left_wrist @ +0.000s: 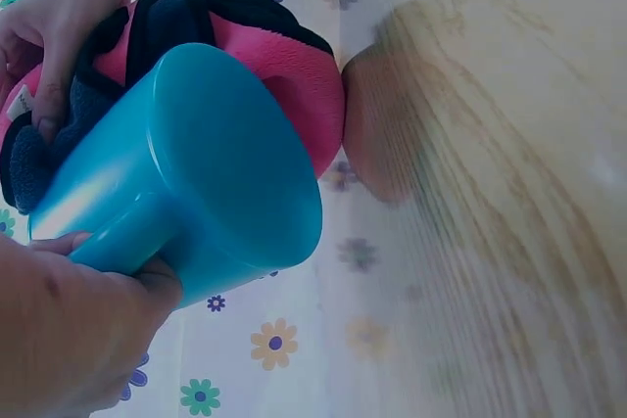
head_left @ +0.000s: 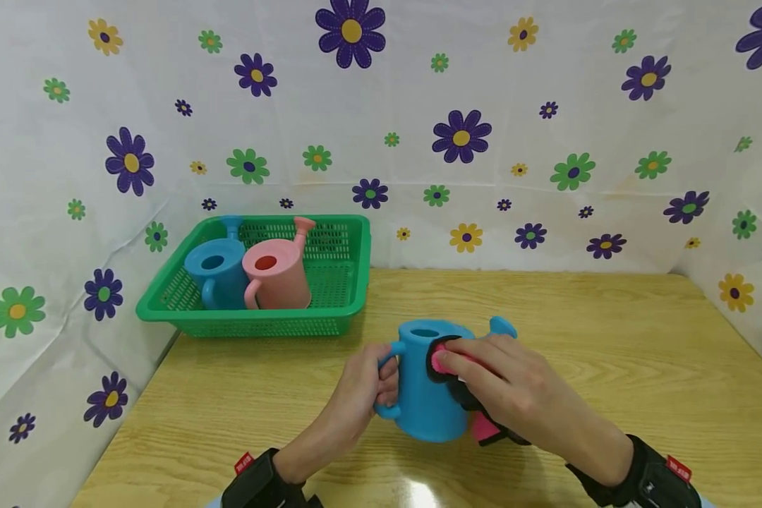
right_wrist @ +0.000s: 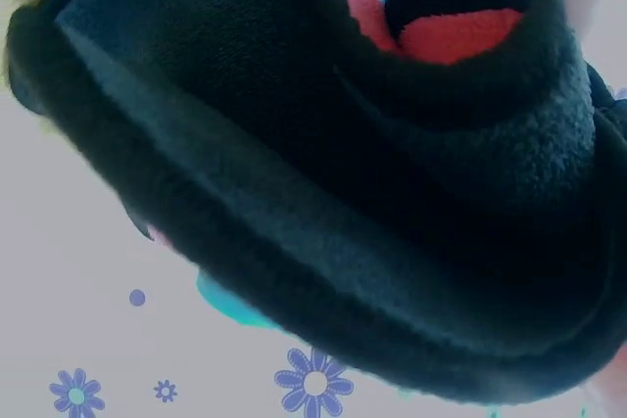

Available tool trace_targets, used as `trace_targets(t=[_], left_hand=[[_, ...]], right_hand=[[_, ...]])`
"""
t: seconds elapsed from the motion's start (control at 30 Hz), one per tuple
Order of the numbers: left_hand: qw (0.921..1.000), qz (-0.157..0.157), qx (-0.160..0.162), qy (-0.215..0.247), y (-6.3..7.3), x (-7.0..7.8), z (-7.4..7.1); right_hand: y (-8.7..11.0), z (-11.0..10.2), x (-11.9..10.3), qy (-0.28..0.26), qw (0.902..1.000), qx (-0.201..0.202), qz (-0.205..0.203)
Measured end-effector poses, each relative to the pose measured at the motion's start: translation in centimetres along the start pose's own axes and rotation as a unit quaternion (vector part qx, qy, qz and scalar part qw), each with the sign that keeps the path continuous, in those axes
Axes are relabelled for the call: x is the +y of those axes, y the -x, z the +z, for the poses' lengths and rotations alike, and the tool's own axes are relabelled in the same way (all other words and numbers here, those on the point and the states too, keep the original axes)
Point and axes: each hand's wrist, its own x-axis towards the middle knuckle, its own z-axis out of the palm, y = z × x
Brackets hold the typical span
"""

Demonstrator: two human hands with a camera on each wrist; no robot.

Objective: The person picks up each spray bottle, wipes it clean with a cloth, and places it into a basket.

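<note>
In front of me a blue watering can [head_left: 427, 406] is held up off the table, its base showing in the left wrist view. My left hand [head_left: 363, 386] grips it by the side handle, fingers curled round. A pink cloth with black edging [head_left: 485, 428] is bunched in my right hand [head_left: 517, 384], which presses it against the can's side near the spout. Part of the cloth hangs down below that hand. In the right wrist view the dark side of the cloth [right_wrist: 245, 134] fills most of the picture and covers the fingers.
At the back left stands a green plastic basket [head_left: 248, 326]. Inside it are a second blue watering can [head_left: 230, 286] and a pink watering can [head_left: 287, 279], side by side. The wooden table [head_left: 609, 331] meets a flower-patterned sheet [head_left: 406, 85] at the back and sides.
</note>
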Motion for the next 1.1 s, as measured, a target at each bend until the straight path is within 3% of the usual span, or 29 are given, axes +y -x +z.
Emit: trace_targets(t=[0.33,1.1], left_hand=[[1.0,-0.002,-0.004,-0.008,0.05,-0.49,-0.16],[1.0,0.005,0.005,0.0,0.12,-0.43,-0.11]], right_hand=[[0.82,-0.48,0.8,0.018,0.9986,-0.031,0.04],[0.53,-0.21,0.61,-0.04,0.999,-0.014,0.015]])
